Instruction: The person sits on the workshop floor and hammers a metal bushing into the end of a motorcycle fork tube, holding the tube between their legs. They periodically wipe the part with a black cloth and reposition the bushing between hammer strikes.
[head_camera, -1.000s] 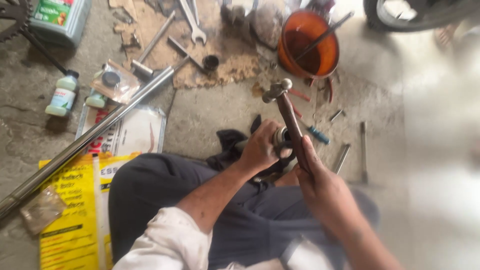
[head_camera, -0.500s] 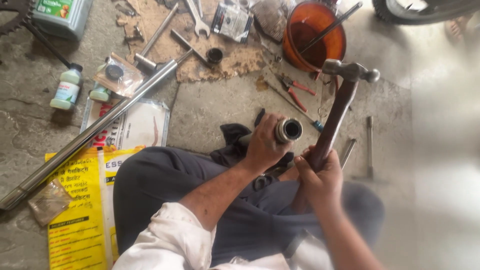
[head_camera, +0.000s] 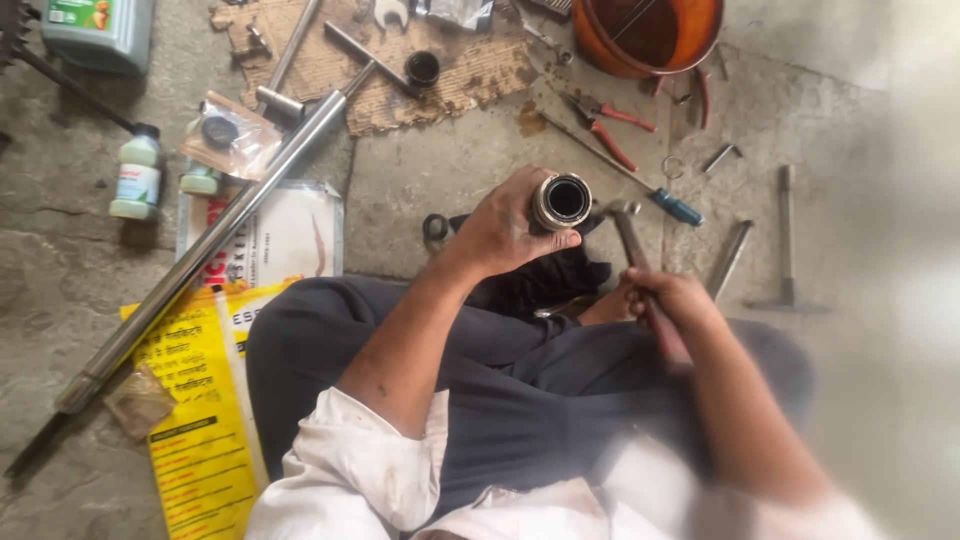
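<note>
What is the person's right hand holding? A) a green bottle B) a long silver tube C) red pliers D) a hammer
D: the right hand grips the handle of a hammer, whose metal head sits right beside the round metal cylinder held up in the left hand.

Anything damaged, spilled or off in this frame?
Mostly clutter. The cardboard sheet under the tools is torn and ragged along its edges. A brown stain marks the floor beside it. The left hand holds the metal tube upright; no damage visible on it.
</note>
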